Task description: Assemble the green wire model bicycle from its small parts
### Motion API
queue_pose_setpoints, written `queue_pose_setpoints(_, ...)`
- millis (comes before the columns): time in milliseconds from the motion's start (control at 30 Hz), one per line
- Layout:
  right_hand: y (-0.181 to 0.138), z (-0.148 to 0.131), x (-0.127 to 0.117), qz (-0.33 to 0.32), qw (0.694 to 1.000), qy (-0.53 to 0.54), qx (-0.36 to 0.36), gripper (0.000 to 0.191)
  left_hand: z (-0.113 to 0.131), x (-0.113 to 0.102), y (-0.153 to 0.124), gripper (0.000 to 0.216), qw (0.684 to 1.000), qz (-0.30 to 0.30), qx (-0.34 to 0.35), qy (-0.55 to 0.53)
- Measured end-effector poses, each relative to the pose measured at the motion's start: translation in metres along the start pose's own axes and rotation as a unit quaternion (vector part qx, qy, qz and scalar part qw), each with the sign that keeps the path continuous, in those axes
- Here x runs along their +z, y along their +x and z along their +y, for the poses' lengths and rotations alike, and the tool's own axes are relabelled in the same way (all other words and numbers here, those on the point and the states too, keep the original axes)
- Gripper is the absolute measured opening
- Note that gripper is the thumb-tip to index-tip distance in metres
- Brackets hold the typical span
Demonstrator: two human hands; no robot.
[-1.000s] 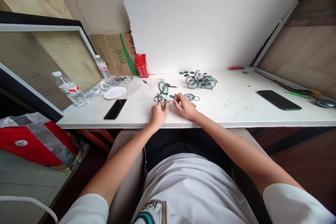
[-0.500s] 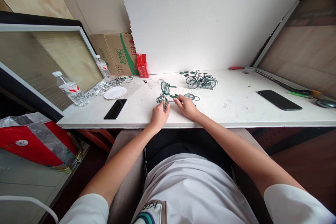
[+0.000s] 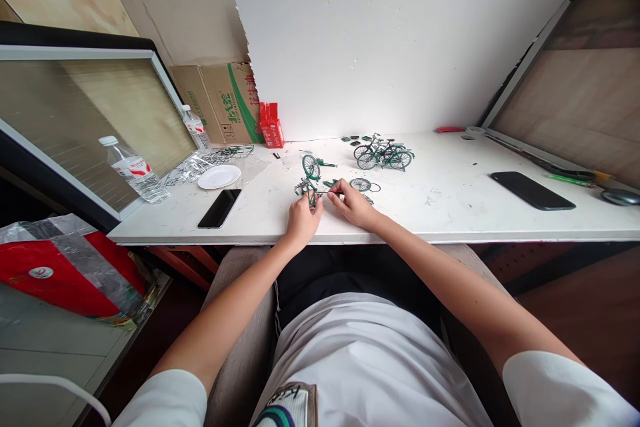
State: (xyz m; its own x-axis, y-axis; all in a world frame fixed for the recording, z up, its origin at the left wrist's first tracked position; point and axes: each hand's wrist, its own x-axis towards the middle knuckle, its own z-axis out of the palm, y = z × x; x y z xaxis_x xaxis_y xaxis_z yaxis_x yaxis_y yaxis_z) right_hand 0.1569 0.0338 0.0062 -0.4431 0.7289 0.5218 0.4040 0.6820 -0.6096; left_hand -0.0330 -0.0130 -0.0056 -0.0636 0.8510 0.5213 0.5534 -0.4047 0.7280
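Note:
My left hand (image 3: pixel 301 219) rests near the white table's (image 3: pixel 450 213) front edge, fingers pinched on a partly built green model bicycle (image 3: pixel 309 181) that stands upright with one wheel on. My right hand (image 3: pixel 354 203) lies beside it, fingers closed on a thin tool or rod pointing at the bicycle frame; I cannot make out what it is. A loose spoked wheel (image 3: pixel 361 184) lies just beyond my right hand. Two finished green model bicycles (image 3: pixel 384 154) stand farther back.
A black phone (image 3: pixel 219 207), a white plate (image 3: pixel 219 176) and plastic part frames (image 3: pixel 200 161) lie at left. Water bottles (image 3: pixel 134 169), a cardboard box (image 3: pixel 225 101) and a red carton (image 3: pixel 271 125) stand behind. Another phone (image 3: pixel 531 190) and tools (image 3: pixel 575 173) lie at right.
Both hands shifted only slightly; the green bicycle tilted a little between my fingers and returned close to its earlier pose.

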Motion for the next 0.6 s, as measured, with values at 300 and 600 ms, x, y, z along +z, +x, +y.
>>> queue_pose_setpoints(300, 0.0017, -0.0059, -0.0060, -0.017, 0.999, 0.033, 0.030, 0.035, 0.0024, -0.0033, 0.0008, 0.014, 1.000, -0.004, -0.008, -0.001)
queue_pose_setpoints(600, 0.0026, -0.0067, -0.0056, -0.013, 0.999, -0.005, 0.051, 0.048, -0.0025, -0.0014, -0.0002, 0.017, 1.000, -0.005, 0.009, 0.029)
